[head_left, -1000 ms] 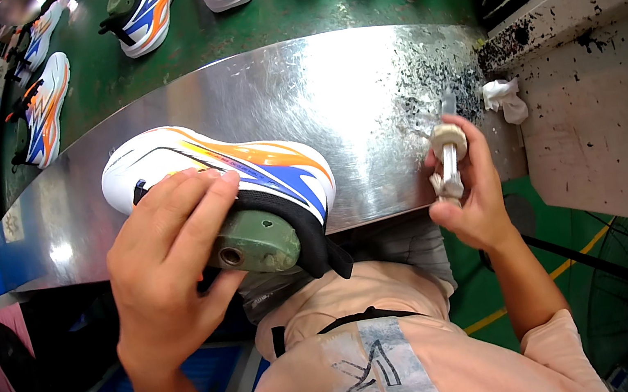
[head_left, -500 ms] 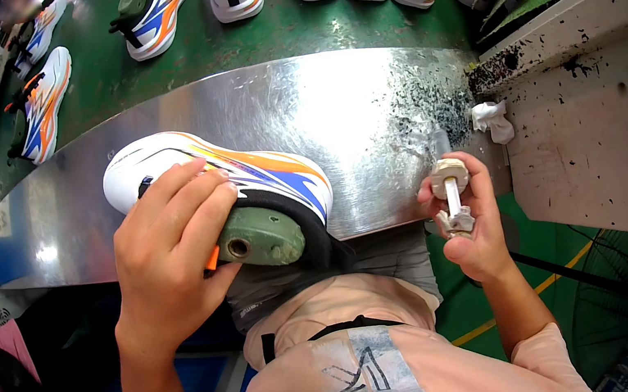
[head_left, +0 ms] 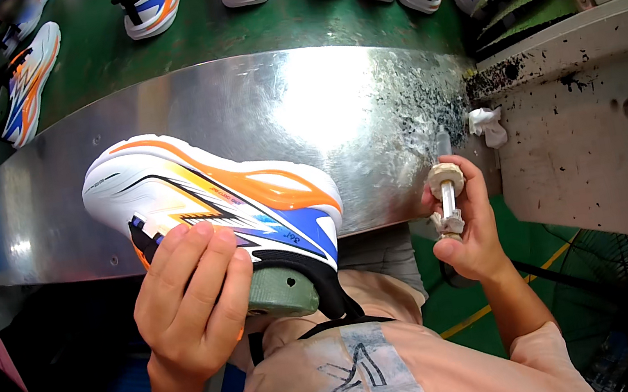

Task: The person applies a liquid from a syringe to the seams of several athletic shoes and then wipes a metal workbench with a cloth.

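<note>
1. A white, orange and blue shoe (head_left: 215, 200) on a green plastic form (head_left: 280, 291) is gripped by the left hand (head_left: 190, 300), fingers curled closed, above the shiny metal table (head_left: 333, 110).
2. A small glue-crusted brush (head_left: 447, 194) is pinched upright in the closed right hand (head_left: 474, 231), at the table's near edge.

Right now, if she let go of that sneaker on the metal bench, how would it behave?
The sneaker probably stays rigid, since a green last fills it. The left hand grips it tilted, so it might tip sideways. On the shiny metal bench it could slide easily.
</note>
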A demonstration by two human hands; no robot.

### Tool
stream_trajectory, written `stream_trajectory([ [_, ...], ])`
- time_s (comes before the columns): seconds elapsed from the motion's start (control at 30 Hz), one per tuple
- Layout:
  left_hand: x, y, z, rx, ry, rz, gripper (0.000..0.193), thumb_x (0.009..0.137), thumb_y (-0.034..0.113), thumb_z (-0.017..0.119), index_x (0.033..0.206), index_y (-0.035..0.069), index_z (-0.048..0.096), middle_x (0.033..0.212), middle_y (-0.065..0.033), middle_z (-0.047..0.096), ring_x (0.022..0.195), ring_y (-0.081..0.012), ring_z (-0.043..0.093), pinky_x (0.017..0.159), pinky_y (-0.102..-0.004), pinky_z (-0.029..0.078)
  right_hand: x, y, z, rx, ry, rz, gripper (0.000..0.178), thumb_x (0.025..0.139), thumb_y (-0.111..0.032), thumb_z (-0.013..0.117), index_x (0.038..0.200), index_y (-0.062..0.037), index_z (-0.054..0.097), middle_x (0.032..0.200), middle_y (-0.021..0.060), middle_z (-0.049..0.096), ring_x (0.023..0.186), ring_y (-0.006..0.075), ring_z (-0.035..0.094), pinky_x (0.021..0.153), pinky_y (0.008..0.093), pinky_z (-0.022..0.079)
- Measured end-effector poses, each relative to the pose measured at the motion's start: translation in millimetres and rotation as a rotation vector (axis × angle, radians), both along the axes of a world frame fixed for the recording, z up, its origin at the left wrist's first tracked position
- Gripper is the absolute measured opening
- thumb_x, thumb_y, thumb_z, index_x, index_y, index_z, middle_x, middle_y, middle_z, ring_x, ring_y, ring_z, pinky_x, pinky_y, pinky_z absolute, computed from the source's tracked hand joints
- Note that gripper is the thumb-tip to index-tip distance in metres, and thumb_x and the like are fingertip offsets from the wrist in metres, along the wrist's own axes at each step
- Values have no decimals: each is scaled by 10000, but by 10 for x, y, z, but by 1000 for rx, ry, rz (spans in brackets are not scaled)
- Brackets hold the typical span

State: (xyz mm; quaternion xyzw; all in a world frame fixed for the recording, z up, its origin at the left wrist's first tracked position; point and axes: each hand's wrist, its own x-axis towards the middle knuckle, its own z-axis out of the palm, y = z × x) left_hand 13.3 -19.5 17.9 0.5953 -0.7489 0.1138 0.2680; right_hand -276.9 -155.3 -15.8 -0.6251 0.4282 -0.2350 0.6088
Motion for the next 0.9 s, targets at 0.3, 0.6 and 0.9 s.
stream_trajectory([
  [0.3, -83, 147, -40, 3, 83, -28, 177, 763, 41, 655, 937, 32, 622, 968, -113, 643, 923, -256, 634, 843, -382, 541, 26, 34, 160, 9, 100, 74, 995, 595, -342, 862, 1375, -85, 300, 1023, 44, 510, 859, 100, 506, 694, 201, 422],
  [0.6, -128, 297, -180, -61, 111, 5, 139, 798, 93, 633, 937, 84, 632, 989, -62, 656, 945, -217, 634, 871, -372, 519, 1488, -327, 1211, 693, -577, 507, 1161, 623, -769, 651, 1386, -16, 205, 888, 152, 523, 649, 137, 473, 537, 234, 435],
  [0.9, -78, 350, -337, -175, 71, -13, 147, 843, 163, 555, 944, 85, 628, 1008, -51, 632, 979, -203, 604, 897, -352, 511, 2523, -245, 1038, 1064, -365, 627, 1098, 685, -765, 585, 1386, -29, 172, 931, 150, 461, 655, 149, 376, 528, 231, 376],
])
